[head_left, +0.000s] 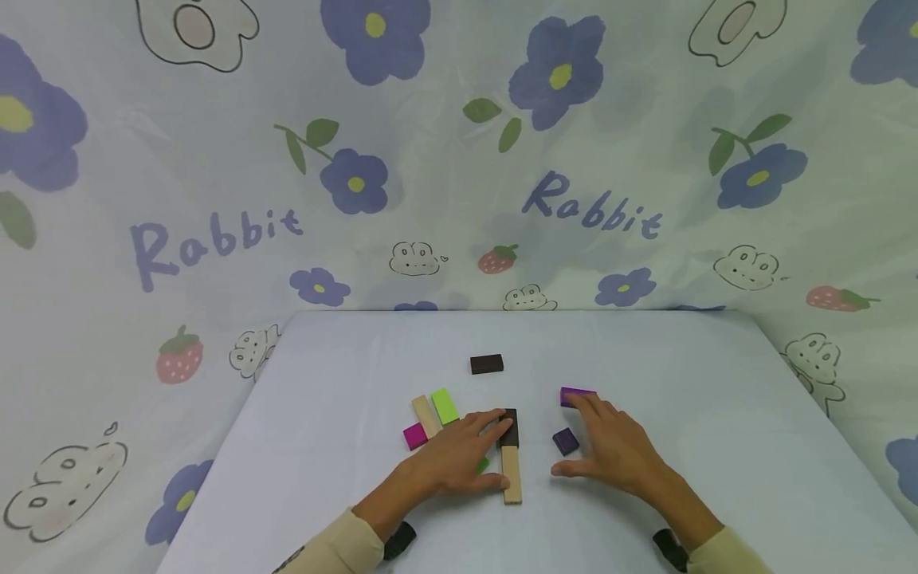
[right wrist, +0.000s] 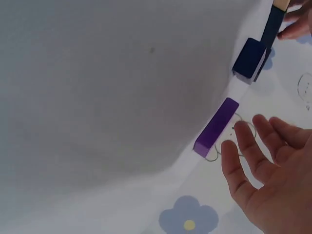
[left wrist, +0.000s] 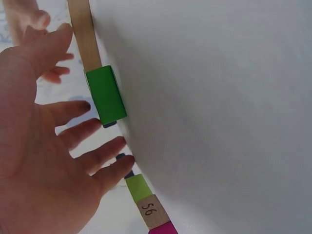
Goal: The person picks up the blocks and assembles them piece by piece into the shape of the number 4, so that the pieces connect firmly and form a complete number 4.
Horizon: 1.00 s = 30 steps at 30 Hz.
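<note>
In the head view my left hand (head_left: 455, 458) reaches over a black block (head_left: 511, 434) and a plain wooden block (head_left: 511, 478), laid end to end. Its fingertips overlap the black one, and the thumb tip is at the wooden one's side. A green block (left wrist: 106, 95) lies by the left fingers, mostly hidden under that hand from above. My right hand (head_left: 620, 450) has its fingers spread, the fingertips at a purple block (head_left: 566, 396). Between that thumb and the purple block sits a small dark navy block (head_left: 566, 442). Neither hand grips anything.
Left of the left hand lie a lime block (head_left: 445, 405), another wooden block (head_left: 425, 413) with writing on its end, and a magenta block (head_left: 414, 436), close together. A dark brown block (head_left: 486, 364) lies farther back. A patterned cloth (head_left: 445, 159) hangs behind the white table (head_left: 645, 351).
</note>
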Each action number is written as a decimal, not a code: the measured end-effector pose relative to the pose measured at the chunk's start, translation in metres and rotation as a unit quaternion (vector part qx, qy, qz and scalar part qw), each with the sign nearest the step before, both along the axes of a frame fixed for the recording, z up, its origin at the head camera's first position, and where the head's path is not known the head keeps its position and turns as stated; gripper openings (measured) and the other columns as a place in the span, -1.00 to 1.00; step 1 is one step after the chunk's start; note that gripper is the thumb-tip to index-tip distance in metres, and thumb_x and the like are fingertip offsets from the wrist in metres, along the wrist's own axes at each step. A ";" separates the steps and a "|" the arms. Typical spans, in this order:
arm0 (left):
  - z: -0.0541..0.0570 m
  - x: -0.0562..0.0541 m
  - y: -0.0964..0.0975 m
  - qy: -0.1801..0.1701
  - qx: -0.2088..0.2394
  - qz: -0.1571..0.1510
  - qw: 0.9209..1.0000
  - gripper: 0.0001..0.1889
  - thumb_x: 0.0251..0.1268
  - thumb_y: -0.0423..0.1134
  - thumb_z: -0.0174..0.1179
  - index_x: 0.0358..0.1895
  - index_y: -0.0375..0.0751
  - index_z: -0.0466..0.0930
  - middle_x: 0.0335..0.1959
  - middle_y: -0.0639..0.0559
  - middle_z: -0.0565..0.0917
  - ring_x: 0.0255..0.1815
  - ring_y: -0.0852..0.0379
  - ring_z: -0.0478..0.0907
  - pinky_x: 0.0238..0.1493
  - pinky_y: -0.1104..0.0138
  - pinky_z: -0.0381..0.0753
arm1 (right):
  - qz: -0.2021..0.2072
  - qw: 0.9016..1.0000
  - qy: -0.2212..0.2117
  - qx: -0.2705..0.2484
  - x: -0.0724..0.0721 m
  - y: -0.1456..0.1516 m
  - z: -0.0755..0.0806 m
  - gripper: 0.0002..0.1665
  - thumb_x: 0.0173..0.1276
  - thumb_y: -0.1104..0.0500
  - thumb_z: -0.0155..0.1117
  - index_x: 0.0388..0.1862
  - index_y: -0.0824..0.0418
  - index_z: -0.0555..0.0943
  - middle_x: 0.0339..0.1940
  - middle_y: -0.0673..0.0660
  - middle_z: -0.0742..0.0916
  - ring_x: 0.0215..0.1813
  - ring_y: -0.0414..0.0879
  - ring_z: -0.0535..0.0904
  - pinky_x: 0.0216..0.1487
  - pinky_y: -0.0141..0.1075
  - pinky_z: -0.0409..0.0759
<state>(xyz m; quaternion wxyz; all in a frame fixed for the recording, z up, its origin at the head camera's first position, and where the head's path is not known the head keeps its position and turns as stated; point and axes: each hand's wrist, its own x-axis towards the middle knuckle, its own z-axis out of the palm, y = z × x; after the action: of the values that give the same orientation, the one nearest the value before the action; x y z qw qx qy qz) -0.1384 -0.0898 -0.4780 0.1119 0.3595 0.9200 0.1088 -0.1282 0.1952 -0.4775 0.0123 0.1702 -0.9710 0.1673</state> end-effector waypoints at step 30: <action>-0.001 0.002 0.001 0.008 0.005 -0.002 1.000 -0.18 0.36 0.26 0.20 0.55 -0.09 0.26 0.55 0.05 0.25 0.53 0.04 0.22 0.44 0.17 0.32 | 0.060 0.997 -0.039 0.004 -0.011 0.011 -0.010 -0.55 0.13 0.08 0.57 0.04 -0.03 0.72 0.01 -0.11 0.74 0.15 -0.02 0.61 0.12 0.03 0.62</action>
<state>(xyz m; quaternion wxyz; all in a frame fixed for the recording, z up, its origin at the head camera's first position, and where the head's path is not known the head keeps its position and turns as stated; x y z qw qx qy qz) -0.1360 -0.0890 -0.4789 0.1031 0.3632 0.9193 0.1108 -0.1397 0.2067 -0.4877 -0.0360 0.2218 -0.9594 0.1702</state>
